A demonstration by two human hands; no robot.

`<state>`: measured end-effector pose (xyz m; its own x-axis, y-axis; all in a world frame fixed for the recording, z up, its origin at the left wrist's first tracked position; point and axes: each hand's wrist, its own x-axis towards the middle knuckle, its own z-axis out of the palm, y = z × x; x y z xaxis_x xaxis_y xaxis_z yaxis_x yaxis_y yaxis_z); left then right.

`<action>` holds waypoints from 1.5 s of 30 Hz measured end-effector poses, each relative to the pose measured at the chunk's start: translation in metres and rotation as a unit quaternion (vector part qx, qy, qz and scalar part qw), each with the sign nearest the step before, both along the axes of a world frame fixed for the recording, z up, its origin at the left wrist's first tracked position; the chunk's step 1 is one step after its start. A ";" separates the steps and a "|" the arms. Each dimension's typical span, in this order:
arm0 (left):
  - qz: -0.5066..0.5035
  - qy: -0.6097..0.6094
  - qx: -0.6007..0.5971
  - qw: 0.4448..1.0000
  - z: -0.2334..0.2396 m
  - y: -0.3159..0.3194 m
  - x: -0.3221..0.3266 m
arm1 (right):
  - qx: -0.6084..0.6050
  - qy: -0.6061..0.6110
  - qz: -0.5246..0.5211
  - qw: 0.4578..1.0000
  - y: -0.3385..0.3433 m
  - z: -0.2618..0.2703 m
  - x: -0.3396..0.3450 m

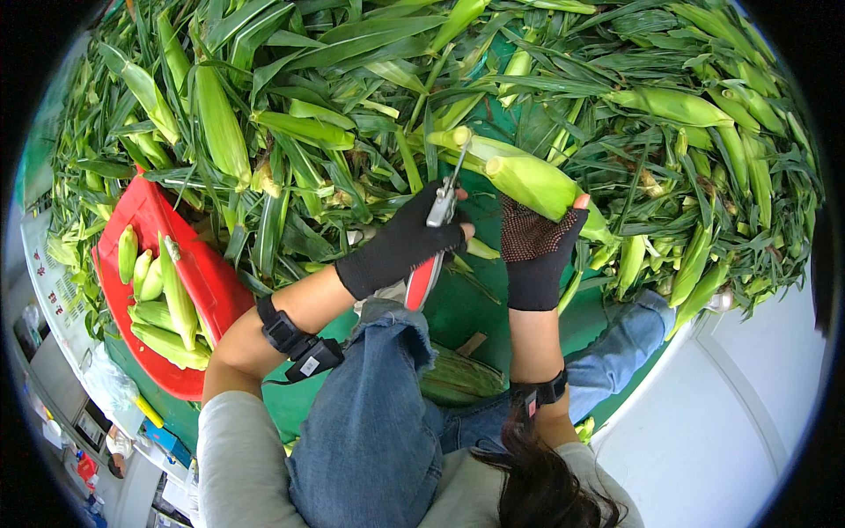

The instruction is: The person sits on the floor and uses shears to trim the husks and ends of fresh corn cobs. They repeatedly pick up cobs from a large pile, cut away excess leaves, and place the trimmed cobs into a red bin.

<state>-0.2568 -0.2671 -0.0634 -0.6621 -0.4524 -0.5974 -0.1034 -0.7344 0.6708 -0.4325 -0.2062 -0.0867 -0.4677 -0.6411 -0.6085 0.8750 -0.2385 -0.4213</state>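
My left hand (412, 237), in a black fingerless glove, grips a pair of pruning shears (443, 204) with red handles. The metal blade points up and away, beside the pale cut stalk end of a corn ear (478, 146). My right hand (538, 241), also gloved, holds a green husked-in corn ear (538, 185) whose pale cut butt faces left, towards the shears. The two ears overlap just beyond my hands. Whether the blade touches the farther stalk, I cannot tell.
Unhusked corn ears and long leaves (317, 79) lie heaped on a green surface (488, 277) ahead and to the sides. A red plastic basin (198, 257) at left holds several ears. My bent knee (376, 396) rises between my arms. Another person (119, 449) is far off at lower left.
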 end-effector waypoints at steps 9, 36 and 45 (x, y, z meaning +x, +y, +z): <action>0.112 0.015 -0.302 0.947 0.010 -0.021 -0.023 | -0.078 -0.035 0.076 0.993 -0.007 0.013 0.024; 0.160 -0.042 -0.431 0.887 -0.005 -0.020 -0.008 | -0.075 -0.044 0.049 0.995 0.008 0.014 0.036; 0.240 0.008 -0.203 0.949 0.040 -0.039 0.028 | -0.238 -0.280 0.173 0.914 0.027 0.002 0.021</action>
